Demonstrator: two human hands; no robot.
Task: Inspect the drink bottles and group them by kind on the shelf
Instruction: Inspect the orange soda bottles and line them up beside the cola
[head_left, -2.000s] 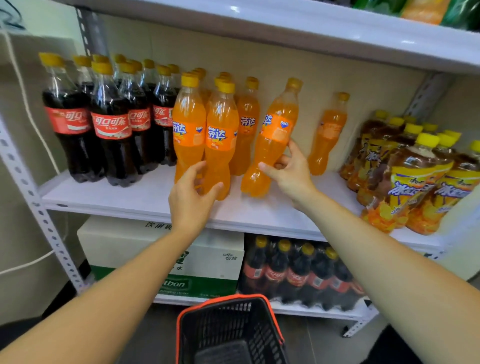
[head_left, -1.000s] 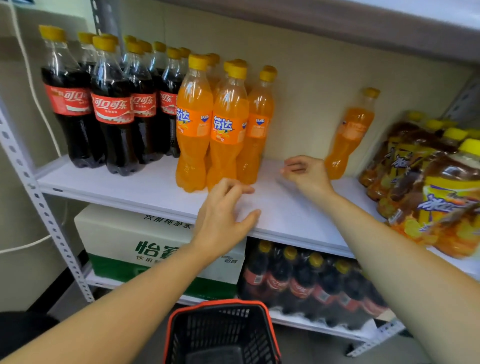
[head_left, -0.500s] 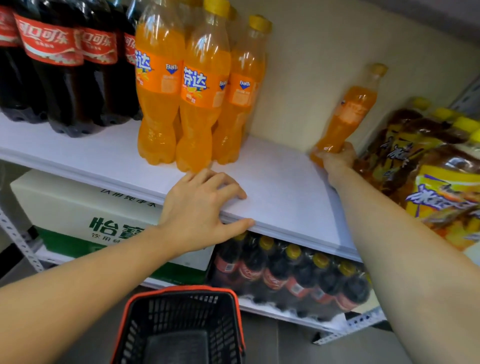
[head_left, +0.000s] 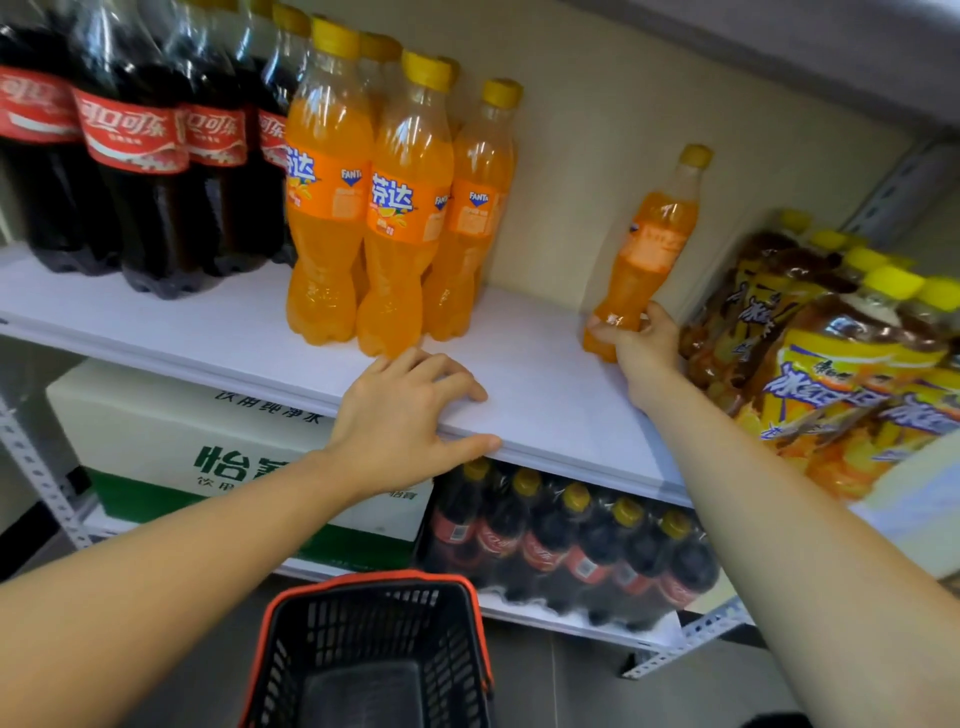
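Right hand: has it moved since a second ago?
Yes. The right hand went right along the shelf, away from the standing orange bottles, and now grips the base of the lone orange bottle beside the tea bottles.

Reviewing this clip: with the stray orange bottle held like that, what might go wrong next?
1. The right hand holds the tilted orange bottle only near its base; with so low a grip it may swing or slip.
2. The tea bottles sit close beside that hand; a sideways move might knock them.
3. Pushed against the standing orange bottles, it might topple them.
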